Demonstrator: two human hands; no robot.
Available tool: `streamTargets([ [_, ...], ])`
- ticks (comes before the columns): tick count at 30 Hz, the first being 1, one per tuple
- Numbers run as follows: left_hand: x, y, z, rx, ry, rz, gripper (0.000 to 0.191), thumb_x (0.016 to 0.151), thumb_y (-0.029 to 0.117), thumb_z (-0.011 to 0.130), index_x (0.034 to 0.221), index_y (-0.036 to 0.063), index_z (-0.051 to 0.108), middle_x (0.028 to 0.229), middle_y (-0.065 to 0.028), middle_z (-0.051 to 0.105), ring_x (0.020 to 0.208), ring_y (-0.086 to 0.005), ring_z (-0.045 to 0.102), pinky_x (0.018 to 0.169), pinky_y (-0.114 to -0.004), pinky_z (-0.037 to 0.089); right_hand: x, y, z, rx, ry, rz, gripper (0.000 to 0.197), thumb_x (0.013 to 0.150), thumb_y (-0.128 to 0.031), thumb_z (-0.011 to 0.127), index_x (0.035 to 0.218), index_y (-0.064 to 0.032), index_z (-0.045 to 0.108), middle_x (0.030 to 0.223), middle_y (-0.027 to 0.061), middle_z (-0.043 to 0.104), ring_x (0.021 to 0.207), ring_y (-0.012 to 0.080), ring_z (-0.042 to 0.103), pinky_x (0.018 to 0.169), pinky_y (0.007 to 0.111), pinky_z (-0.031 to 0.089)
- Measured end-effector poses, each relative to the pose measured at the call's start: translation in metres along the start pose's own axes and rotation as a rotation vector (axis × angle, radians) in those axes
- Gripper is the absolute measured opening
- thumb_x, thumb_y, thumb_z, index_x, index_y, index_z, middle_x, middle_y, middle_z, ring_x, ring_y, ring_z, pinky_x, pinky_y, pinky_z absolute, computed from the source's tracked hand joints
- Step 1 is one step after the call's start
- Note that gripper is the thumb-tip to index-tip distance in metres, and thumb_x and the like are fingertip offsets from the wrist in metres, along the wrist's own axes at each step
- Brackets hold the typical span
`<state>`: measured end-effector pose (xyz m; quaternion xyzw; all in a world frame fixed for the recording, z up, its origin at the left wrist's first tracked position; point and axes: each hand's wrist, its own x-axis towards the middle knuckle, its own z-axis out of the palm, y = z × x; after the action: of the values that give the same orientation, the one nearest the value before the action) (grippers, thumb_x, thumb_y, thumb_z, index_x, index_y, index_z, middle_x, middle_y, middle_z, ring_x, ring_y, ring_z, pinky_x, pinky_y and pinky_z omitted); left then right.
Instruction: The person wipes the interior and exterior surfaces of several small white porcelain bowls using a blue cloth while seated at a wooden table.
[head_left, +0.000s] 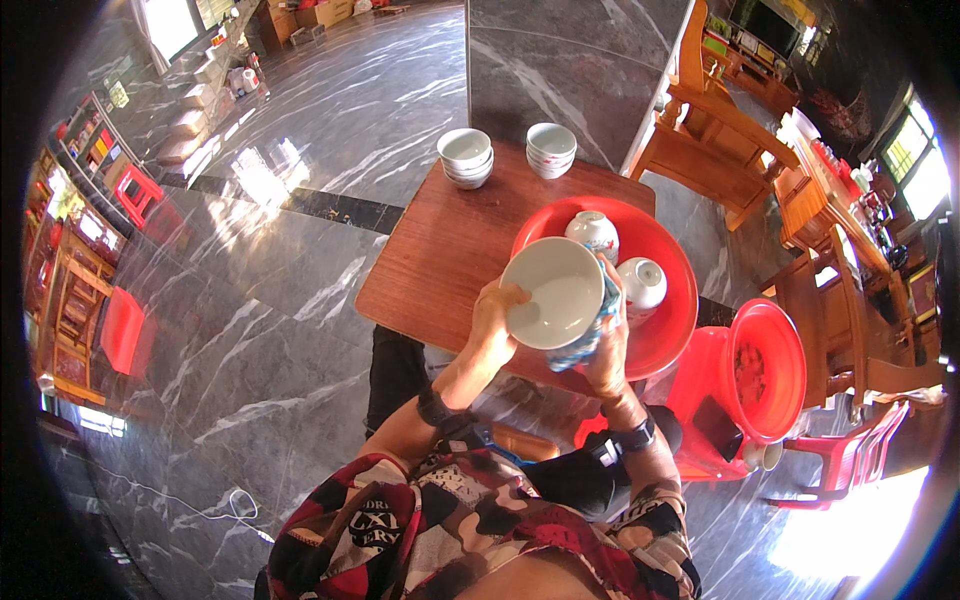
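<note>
A white bowl (555, 296) is tilted in front of me, its hollow side facing up. My left hand (493, 311) grips its left rim, the thumb lying inside. A blue patterned cloth (592, 337) is pressed to the bowl's right outer side by my right hand (611, 345). Behind the held bowl stands a red plastic basin (679, 300). Inside it, one upturned white bowl (592, 231) and another upturned bowl (643, 283) show, both with red decoration. At the table's far side are a left stack of white bowls (466, 157) and a right stack (551, 150).
The basin and stacks rest on a brown wooden table (427, 262). A marble-faced pillar (562, 75) rises behind it. To the right, a second red basin (765, 371) sits near a black phone-like object (718, 427). A wooden chair (712, 150) stands beyond. A white cable (240, 506) lies on the floor.
</note>
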<state>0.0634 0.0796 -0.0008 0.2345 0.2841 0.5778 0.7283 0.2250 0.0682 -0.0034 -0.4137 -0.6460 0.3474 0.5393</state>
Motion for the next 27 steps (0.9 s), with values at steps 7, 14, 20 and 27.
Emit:
streamTargets([
  [7, 0.009, -0.015, -0.009, 0.01, 0.091, 0.037, 0.029, 0.074, 0.006, 0.051, 0.1, -0.003, 0.061, 0.089, -0.0091, 0.063, 0.076, -0.0181, 0.061, 0.068, -0.028, 0.05, -0.014, -0.013, 0.018, -0.308, 0.08, -0.418, 0.089, 0.091, -0.057, 0.044, 0.146, 0.0055, 0.013, 0.15, 0.0256, 0.014, 0.139, 0.0396, 0.016, 0.112, 0.048, 0.014],
  [14, 0.012, -0.019, -0.007, 0.094, -0.036, -0.075, 0.037, 0.074, 0.004, 0.05, 0.109, -0.0077, 0.056, 0.098, -0.0126, 0.062, 0.083, -0.0201, 0.062, 0.075, -0.031, 0.052, 0.004, -0.006, -0.01, -0.069, 0.08, -0.319, 0.08, 0.091, -0.055, 0.045, 0.142, 0.0033, 0.029, 0.147, 0.0231, 0.03, 0.135, 0.0364, 0.029, 0.111, 0.045, 0.02],
  [20, 0.01, -0.019, -0.009, 0.125, -0.031, -0.188, 0.03, 0.069, 0.004, 0.05, 0.095, -0.0046, 0.062, 0.082, -0.0075, 0.063, 0.072, -0.0164, 0.061, 0.066, -0.028, 0.05, 0.02, -0.02, -0.032, 0.385, -0.107, 0.077, 0.088, 0.083, -0.068, 0.048, 0.136, 0.0021, 0.041, 0.133, 0.0171, 0.049, 0.123, 0.0235, 0.046, 0.105, 0.035, 0.031],
  [27, -0.001, -0.011, 0.002, 0.243, -0.178, -0.208, 0.043, 0.072, 0.006, 0.053, 0.112, -0.0076, 0.056, 0.096, -0.012, 0.063, 0.082, -0.0199, 0.061, 0.075, -0.03, 0.052, 0.011, 0.037, -0.042, 0.951, -0.115, 0.507, 0.057, 0.091, -0.047, 0.053, 0.122, 0.0006, 0.053, 0.109, 0.0164, 0.064, 0.094, 0.0256, 0.064, 0.085, 0.036, 0.051],
])
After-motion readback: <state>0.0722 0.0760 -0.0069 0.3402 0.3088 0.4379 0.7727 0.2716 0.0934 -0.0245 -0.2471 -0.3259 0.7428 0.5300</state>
